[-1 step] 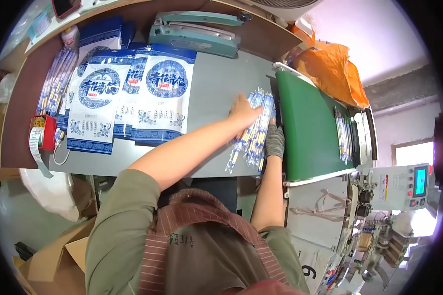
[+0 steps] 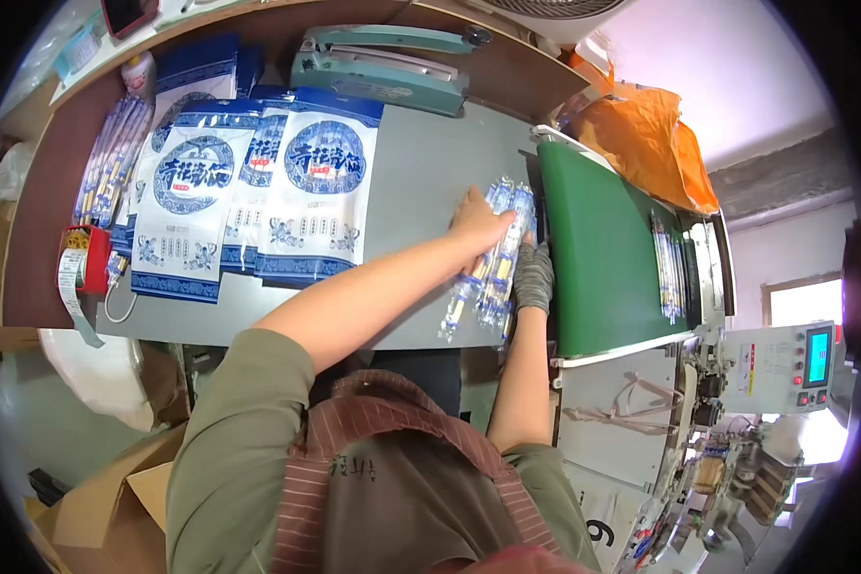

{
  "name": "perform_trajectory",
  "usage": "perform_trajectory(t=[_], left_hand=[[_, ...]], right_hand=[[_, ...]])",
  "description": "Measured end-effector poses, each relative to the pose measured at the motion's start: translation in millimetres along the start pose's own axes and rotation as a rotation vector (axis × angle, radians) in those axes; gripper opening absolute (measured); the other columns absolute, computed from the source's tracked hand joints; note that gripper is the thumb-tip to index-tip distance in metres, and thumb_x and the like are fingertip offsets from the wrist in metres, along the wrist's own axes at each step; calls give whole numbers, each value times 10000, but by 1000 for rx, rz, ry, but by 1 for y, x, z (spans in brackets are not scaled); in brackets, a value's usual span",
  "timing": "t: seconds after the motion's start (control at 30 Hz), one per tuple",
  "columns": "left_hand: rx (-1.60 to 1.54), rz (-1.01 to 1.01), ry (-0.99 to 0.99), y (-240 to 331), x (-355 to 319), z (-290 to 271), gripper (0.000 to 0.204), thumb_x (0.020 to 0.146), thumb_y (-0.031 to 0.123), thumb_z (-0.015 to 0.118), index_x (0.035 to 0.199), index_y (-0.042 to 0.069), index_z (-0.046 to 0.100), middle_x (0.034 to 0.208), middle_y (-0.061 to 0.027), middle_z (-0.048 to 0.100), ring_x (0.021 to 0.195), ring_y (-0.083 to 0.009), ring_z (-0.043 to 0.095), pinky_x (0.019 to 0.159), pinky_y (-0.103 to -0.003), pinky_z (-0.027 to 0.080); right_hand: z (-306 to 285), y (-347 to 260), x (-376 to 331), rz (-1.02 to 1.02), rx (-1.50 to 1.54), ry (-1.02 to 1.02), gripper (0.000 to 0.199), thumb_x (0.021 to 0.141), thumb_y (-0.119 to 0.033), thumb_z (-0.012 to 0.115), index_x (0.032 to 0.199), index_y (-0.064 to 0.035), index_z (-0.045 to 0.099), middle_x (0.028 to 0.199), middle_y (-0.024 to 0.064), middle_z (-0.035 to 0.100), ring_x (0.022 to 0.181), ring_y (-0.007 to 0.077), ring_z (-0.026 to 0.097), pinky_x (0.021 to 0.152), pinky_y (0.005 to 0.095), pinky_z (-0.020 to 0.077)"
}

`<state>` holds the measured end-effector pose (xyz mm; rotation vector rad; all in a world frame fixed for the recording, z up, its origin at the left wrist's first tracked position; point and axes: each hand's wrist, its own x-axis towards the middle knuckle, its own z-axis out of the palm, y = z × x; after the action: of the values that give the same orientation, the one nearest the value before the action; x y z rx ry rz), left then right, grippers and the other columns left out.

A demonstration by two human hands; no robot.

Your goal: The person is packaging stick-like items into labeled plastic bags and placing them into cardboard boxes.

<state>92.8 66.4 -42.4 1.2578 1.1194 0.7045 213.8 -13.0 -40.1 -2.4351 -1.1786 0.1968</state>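
head view: left hand (image 2: 478, 222) flat on bundle of clear packed sticks (image 2: 488, 263) at right edge of grey bench (image 2: 421, 182), beside green conveyor belt (image 2: 598, 258). gloved right hand (image 2: 533, 277) touching bundle side; closed grip not clear. blue-white pouches (image 2: 258, 187) toward left edge.

1. Bundle of long, narrow clear sachets (image 2: 493, 253) with blue-and-white print and yellowish ends; the sachets lie side by side, flat on the grey table, running lengthwise away from the person.
2. The bundle sits just beside the near edge of the green conveyor belt, partly covered by both hands.
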Motion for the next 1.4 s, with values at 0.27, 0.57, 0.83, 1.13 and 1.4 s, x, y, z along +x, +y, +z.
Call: perform_trajectory(t=[0.27, 0.57, 0.83, 1.13, 1.4], left_hand=[[37, 182, 141, 11, -27, 5, 691, 845, 425, 639, 1239, -98, 417, 1099, -227, 569, 1265, -343, 372, 1058, -460, 297], [162, 969, -73, 56, -60, -79, 1342, 590, 485, 843, 1468, 34, -66, 1469, -276, 160, 1358, -435, 211, 1085, -464, 267], [28, 438, -256, 12, -82, -89, 831, 654, 212, 782, 1352, 49, 361, 1088, -182, 608, 982, -296, 619, 854, -382, 486], [-71, 164, -682, -39, -185, -119, 374, 819, 278, 709, 1038, 9, 570, 919, -96, 629, 847, -192, 606, 786, -337, 486], [1279, 227, 343, -71, -278, -328, 507, 760, -15, 527, 1256, -85, 442, 1338, -232, 451, 1265, -401, 394, 1043, -413, 355]], right_hand=[[9, -63, -19, 268, 1184, -466, 450, 928, -332, 574, 1234, -7, 520, 1089, 112, 614, 941, 212, 589, 829, 327, 478], [-66, -106, -30, -524, 1280, -284, 944, 674, -224, 840, 1405, -12, 281, 1183, 128, 544, 1018, 225, 570, 879, 329, 494], [-61, -114, -65, -507, 1015, -308, 1042, 631, -170, 818, 1463, -75, 199, 1213, 148, 517, 1001, 217, 565, 863, 339, 493], [-32, -110, -93, -558, 962, -1006, 486, 726, -212, 722, 1135, 6, 577, 944, 127, 661, 880, 215, 620, 801, 316, 507], [11, -90, -121, -50, 1258, -1017, 235, 771, -188, 690, 893, 1, 620, 763, 125, 657, 619, 187, 620, 592, 297, 526]])
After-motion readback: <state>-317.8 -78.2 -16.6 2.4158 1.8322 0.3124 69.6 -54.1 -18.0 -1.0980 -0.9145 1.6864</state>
